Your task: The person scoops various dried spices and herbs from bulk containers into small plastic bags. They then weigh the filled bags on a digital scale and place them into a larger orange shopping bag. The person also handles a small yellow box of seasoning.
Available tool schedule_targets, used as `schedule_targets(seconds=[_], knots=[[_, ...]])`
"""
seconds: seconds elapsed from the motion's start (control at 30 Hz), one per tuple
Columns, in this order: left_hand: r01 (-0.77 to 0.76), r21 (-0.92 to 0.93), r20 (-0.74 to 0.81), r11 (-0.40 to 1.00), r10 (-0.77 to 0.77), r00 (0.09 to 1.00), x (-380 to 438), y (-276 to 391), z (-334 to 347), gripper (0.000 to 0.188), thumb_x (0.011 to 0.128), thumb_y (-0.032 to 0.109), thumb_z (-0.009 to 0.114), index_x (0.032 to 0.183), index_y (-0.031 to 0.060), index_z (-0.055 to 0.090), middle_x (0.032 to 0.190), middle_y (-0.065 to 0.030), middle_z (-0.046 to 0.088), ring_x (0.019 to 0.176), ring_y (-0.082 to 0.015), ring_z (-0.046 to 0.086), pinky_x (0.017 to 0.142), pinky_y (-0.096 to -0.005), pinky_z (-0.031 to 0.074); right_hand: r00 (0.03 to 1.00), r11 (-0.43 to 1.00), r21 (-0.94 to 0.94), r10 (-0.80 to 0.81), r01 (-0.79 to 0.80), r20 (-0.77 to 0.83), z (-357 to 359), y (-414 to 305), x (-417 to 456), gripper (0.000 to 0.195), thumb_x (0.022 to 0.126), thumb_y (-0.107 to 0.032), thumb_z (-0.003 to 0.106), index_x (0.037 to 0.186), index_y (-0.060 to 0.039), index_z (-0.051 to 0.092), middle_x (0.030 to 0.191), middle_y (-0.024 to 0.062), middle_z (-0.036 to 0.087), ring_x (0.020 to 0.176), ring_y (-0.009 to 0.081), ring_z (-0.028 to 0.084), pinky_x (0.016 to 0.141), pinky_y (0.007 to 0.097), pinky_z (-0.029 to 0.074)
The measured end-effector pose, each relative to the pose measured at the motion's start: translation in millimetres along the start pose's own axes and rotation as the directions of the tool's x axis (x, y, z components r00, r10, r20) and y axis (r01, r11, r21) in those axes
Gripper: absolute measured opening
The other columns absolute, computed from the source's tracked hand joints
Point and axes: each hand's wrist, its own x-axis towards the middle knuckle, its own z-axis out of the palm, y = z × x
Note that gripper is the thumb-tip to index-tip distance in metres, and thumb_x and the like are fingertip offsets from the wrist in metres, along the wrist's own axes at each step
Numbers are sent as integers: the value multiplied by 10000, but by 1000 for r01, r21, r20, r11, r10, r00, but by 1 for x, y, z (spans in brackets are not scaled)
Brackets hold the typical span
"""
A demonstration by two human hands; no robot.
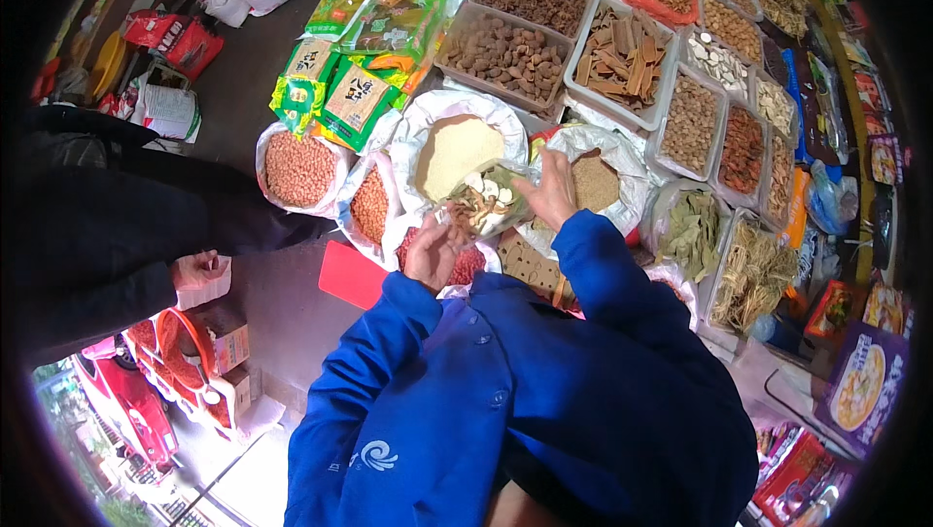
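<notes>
Between my two hands is a clear plastic bag holding mixed dried pieces, among them white slices and brown bits. My left hand grips its lower left end. At its upper right, my right hand touches the bag's edge; its fingertips are partly hidden. Beneath and behind the bag stands an open white sack of pale grain. To the right of my right hand is a sack of brown seeds. A sack of dark red beans lies just below the bag, partly covered by my left hand.
Sacks of peanuts stand at the left. Plastic tubs of dried nutmeg-like nuts, bark pieces and dried leaves fill the back and right. A person in dark clothes holds paper at far left. A red board lies nearby.
</notes>
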Motion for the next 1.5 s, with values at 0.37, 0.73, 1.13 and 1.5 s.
schedule_targets(seconds=[0.37, 0.73, 1.13, 1.5], knots=[[46, 204, 149, 978, -77, 986, -82, 66, -23, 259, 939, 165, 502, 1109, -22, 560, 938, -99, 582, 833, -170, 547, 763, -290, 420, 819, 535, 655, 134, -534, 558, 12, -143, -62, 55, 907, -88, 544, 923, -37, 555, 691, 21, 574, 621, 74, 528, 559, 221, 431], [-211, 2, -42, 978, 211, 977, -238, 148, -177, 288, 943, 160, 509, 1179, -5, 506, 1034, -83, 583, 890, -189, 556, 804, -330, 468, 467, 788, 537, -613, 302, 637, 104, -317, -197, 254, 822, -169, 590, 1031, -28, 556, 967, 171, 601, 927, 368, 580, 790, 452, 461], [-151, 145, -716, 978, 209, 666, -359, 154, -317, 136, 870, 106, 513, 765, 40, 570, 704, -34, 576, 562, -158, 517, 470, -302, 391, 444, 902, 364, -432, 233, 785, 133, -309, -169, 250, 876, -211, 510, 1043, -49, 600, 1010, 173, 636, 961, 347, 606, 817, 425, 475], [-412, 190, -727, 891, 410, 550, -386, 170, -295, 190, 904, 27, 483, 724, 82, 462, 638, 25, 394, 539, -84, 353, 572, -250, 392, 550, 885, 362, -465, 293, 694, 169, -294, -80, 185, 872, -157, 540, 991, -24, 591, 840, 163, 635, 780, 329, 623, 675, 392, 487]])
